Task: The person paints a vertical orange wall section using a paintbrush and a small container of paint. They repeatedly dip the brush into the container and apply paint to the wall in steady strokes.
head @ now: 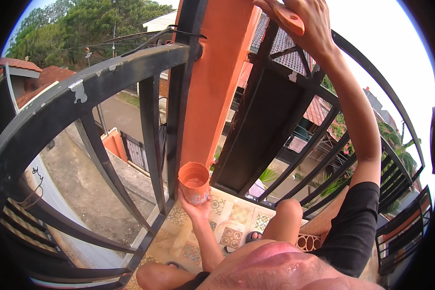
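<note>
My left hand (196, 209) holds a paint-smeared cup (194, 183) from below, upright, with orange paint inside. The cup is in front of the lower part of an orange-painted pillar (212, 87). Raised at the top of the view, my right hand (304, 21) grips an orange handle (290, 20) with a hole in its end, likely a paintbrush handle. The tool's far end lies beyond the picture's top edge. The right hand is beside the upper part of the pillar.
A black metal railing (130, 69) with chipped paint curves along the left. A dark metal panel (264, 130) and more railing bars stand right of the pillar. Cables (148, 41) run by the pillar's left side. Patterned floor tiles (232, 237) lie below, beside my sandalled feet.
</note>
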Demonstrator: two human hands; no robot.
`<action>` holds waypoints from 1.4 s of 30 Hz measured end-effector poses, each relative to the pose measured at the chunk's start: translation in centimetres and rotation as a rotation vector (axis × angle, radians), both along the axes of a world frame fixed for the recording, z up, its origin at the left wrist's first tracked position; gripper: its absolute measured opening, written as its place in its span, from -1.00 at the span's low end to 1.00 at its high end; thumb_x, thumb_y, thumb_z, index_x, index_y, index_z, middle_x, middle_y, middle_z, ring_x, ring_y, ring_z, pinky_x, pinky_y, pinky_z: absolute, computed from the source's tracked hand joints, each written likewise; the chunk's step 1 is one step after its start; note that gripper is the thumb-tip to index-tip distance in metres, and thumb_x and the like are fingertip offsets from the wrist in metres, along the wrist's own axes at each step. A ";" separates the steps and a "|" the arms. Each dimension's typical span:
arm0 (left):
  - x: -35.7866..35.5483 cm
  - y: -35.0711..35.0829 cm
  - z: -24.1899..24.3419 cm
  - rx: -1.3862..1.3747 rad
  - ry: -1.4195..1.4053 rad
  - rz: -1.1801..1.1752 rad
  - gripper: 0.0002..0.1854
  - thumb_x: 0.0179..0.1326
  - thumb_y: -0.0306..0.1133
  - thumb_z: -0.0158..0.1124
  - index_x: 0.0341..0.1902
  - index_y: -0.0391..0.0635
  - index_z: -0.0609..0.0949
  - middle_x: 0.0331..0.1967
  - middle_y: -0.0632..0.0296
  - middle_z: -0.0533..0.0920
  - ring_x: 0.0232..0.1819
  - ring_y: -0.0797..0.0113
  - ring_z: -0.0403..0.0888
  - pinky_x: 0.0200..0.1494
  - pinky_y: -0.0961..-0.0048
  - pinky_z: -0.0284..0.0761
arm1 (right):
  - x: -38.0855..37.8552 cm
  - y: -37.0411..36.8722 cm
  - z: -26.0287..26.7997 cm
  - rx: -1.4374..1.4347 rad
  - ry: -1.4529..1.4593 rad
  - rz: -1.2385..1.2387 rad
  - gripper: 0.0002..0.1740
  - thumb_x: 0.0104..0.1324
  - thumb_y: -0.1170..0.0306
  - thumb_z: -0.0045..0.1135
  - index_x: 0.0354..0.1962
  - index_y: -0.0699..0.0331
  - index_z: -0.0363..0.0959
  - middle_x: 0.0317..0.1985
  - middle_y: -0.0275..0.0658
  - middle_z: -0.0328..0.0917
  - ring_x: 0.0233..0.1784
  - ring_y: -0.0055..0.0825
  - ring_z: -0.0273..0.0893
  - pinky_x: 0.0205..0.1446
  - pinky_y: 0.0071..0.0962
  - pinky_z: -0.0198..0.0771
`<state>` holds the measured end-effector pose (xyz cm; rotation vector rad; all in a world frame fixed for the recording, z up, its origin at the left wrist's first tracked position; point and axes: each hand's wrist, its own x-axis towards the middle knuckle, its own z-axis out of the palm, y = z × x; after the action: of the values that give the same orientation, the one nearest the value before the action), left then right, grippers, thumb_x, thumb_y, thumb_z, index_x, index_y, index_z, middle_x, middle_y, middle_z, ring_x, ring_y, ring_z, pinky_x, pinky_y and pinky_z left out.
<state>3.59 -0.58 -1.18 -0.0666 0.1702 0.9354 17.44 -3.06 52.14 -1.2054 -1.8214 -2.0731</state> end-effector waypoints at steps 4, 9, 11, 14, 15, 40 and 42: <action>-0.3 -0.1 0.1 -0.008 -0.060 -0.011 -0.32 0.40 0.31 -0.02 0.40 0.14 0.43 0.12 0.14 0.60 -0.17 0.01 0.66 -0.45 0.36 0.58 | -0.5 -0.3 -7.5 -0.159 -0.048 0.021 -0.77 0.33 0.07 0.30 -0.14 -0.10 0.58 -0.39 -0.29 0.46 -0.20 -0.28 0.40 -0.16 -0.27 0.43; -1.0 -0.1 0.3 -0.046 -0.045 -0.008 -0.33 0.40 0.31 -0.02 0.40 0.15 0.43 0.15 0.15 0.59 -0.17 0.00 0.66 -0.46 0.39 0.57 | -2.4 -1.7 -9.5 -0.407 0.181 -0.031 -0.73 0.37 0.09 0.35 -0.32 0.08 0.60 -0.54 -0.32 0.56 -0.32 -0.37 0.40 -0.25 -0.35 0.43; -1.3 -0.1 0.2 -0.033 -0.039 0.002 -0.31 0.39 0.32 -0.01 0.40 0.15 0.43 0.14 0.14 0.60 -0.15 0.02 0.66 -0.45 0.37 0.55 | -2.5 -1.9 -7.5 -0.442 0.343 0.021 -0.66 0.35 0.05 0.38 -0.26 0.15 0.63 -0.50 -0.29 0.60 -0.34 -0.42 0.49 -0.27 -0.36 0.45; -1.3 0.1 -0.1 0.006 -0.028 0.012 -0.28 0.38 0.35 -0.01 0.39 0.13 0.42 0.13 0.13 0.61 -0.10 0.07 0.66 -0.42 0.35 0.50 | -1.4 -0.7 -3.8 -0.628 0.931 0.122 -0.66 0.38 0.09 0.34 -0.12 0.19 0.66 -0.41 -0.21 0.66 -0.38 -0.52 0.62 -0.31 -0.51 0.47; -1.3 0.2 -0.2 0.017 -0.041 0.004 -0.28 0.38 0.35 -0.01 0.39 0.13 0.42 0.14 0.13 0.61 -0.09 0.07 0.66 -0.41 0.34 0.50 | -0.8 -0.4 -2.6 -0.686 0.941 0.201 -0.71 0.38 0.15 0.34 -0.16 0.19 0.64 -0.42 -0.22 0.65 -0.40 -0.53 0.60 -0.32 -0.52 0.47; -1.4 0.1 -0.8 -0.003 -0.007 0.021 -0.30 0.39 0.34 0.00 0.39 0.12 0.42 0.13 0.12 0.61 -0.10 0.13 0.65 -0.36 0.36 0.45 | -5.5 1.3 -16.1 -0.635 -0.195 -0.279 -0.82 0.21 0.25 0.29 -0.34 0.16 0.57 -0.56 -0.30 0.53 -0.13 -0.36 0.51 -0.34 -0.41 0.56; -1.9 0.0 -0.5 -0.019 0.022 0.030 -0.30 0.39 0.34 -0.01 0.38 0.12 0.43 0.13 0.13 0.61 -0.08 0.13 0.65 -0.36 0.35 0.45 | -6.1 1.3 -17.5 -0.754 -0.107 -0.316 -0.83 0.25 0.25 0.26 -0.27 0.14 0.62 -0.57 -0.29 0.56 -0.15 -0.32 0.53 -0.36 -0.35 0.56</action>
<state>1.74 -0.63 -1.69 -0.0769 0.1990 0.9646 11.35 -1.76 34.67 -1.6477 -2.7525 -1.6179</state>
